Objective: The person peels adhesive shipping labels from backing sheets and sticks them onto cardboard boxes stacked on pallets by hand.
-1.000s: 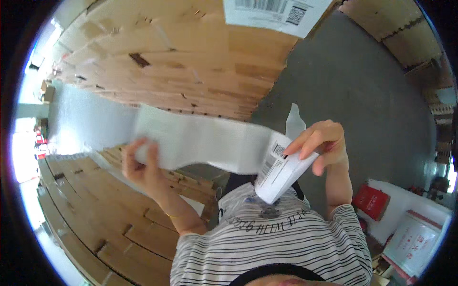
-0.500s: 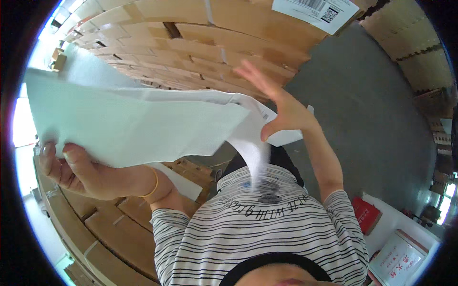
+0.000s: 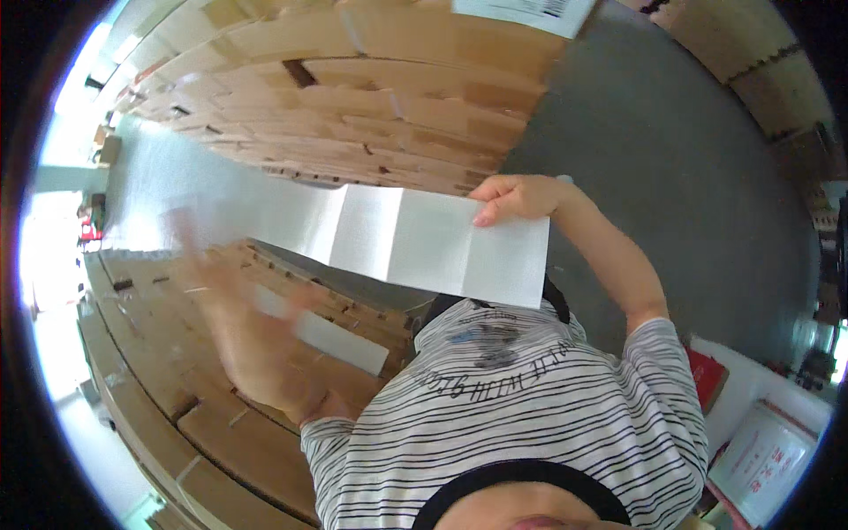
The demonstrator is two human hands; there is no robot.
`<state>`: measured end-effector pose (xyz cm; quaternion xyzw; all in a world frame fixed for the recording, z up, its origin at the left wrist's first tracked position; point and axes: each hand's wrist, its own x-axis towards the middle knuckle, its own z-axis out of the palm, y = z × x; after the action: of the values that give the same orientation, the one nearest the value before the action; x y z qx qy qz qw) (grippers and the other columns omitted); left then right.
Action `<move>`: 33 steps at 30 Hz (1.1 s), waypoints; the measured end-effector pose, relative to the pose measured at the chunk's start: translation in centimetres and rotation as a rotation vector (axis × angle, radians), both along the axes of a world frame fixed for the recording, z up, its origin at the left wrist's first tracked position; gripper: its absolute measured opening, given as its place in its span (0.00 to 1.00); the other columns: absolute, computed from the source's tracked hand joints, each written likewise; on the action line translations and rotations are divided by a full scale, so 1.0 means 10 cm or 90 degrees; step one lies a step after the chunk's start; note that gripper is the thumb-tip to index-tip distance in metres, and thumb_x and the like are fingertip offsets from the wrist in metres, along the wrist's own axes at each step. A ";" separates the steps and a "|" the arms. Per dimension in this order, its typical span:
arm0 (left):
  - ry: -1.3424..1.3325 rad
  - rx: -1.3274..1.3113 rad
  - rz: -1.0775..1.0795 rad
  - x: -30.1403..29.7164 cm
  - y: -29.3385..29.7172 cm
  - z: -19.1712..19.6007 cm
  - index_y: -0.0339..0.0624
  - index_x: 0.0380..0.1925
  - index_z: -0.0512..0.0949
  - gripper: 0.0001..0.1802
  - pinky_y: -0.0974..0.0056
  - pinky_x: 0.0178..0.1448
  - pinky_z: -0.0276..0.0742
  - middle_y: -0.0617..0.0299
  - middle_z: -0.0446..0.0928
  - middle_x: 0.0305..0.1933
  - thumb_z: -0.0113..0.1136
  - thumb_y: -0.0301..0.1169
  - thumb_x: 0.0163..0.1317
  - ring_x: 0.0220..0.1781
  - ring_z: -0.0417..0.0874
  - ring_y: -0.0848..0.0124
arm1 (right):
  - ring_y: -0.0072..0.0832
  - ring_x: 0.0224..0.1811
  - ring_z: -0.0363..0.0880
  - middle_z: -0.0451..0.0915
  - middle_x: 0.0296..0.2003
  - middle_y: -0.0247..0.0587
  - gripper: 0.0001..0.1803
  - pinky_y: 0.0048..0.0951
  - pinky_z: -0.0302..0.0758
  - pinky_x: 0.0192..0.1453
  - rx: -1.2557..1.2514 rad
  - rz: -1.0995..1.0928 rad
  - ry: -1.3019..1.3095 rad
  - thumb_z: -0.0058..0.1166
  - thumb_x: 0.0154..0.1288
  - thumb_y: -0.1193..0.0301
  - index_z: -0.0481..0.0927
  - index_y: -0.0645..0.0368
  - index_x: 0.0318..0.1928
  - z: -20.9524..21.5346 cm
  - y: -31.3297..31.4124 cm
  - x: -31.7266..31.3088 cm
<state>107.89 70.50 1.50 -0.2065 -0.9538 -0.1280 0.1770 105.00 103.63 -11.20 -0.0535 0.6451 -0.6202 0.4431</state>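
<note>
White paper, by its look, makes up the strip [image 3: 428, 243], which stretches across in front of the chest and runs leftward from the right hand [image 3: 521, 198]. That hand pinches it by the upper edge near its right end, thumb on the face in view. Blur covers the left hand [image 3: 243, 327]; its fingers look spread and loose, near the strip's far end, though whether a fingertip touches it I cannot tell.

Cross-creases divide the strip into panels, so it is probably light and limp, apt to bend at the folds and perhaps tear; both ends seem the best holds.

Its visible face shows no print. Lettering crosses the shirt [image 3: 530, 415], a label [image 3: 521, 12] on the cartons [image 3: 424, 88] carries dark bars, and red characters mark a white box [image 3: 764, 459].
</note>
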 end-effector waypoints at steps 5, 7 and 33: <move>0.002 -0.014 -0.509 0.05 1.04 -0.60 0.53 0.64 0.65 0.33 0.44 0.72 0.60 0.49 0.66 0.67 0.57 0.27 0.56 0.69 0.66 0.52 | 0.24 0.47 0.78 0.80 0.46 0.38 0.25 0.26 0.74 0.51 -0.025 0.010 -0.036 0.55 0.65 0.53 0.78 0.61 0.52 0.39 0.39 0.17; -0.015 0.090 -0.509 0.01 1.25 -0.88 0.47 0.64 0.64 0.33 0.45 0.69 0.64 0.45 0.67 0.65 0.59 0.25 0.55 0.65 0.71 0.51 | 0.27 0.48 0.78 0.80 0.48 0.40 0.32 0.29 0.73 0.55 -0.046 -0.108 0.062 0.46 0.70 0.46 0.77 0.63 0.54 0.49 0.63 0.32; -0.094 0.435 -0.508 -0.04 5.99 -0.44 0.42 0.39 0.84 0.17 0.65 0.37 0.80 0.53 0.84 0.35 0.66 0.20 0.45 0.33 0.86 0.61 | 0.20 0.41 0.80 0.83 0.40 0.35 0.22 0.22 0.75 0.46 -0.038 -0.564 0.551 0.64 0.54 0.82 0.74 0.61 0.50 0.78 4.78 1.18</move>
<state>107.51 130.37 -2.92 -0.4746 -0.7148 -0.5029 0.1044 116.80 151.47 -3.38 -0.0396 0.7098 -0.6849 -0.1598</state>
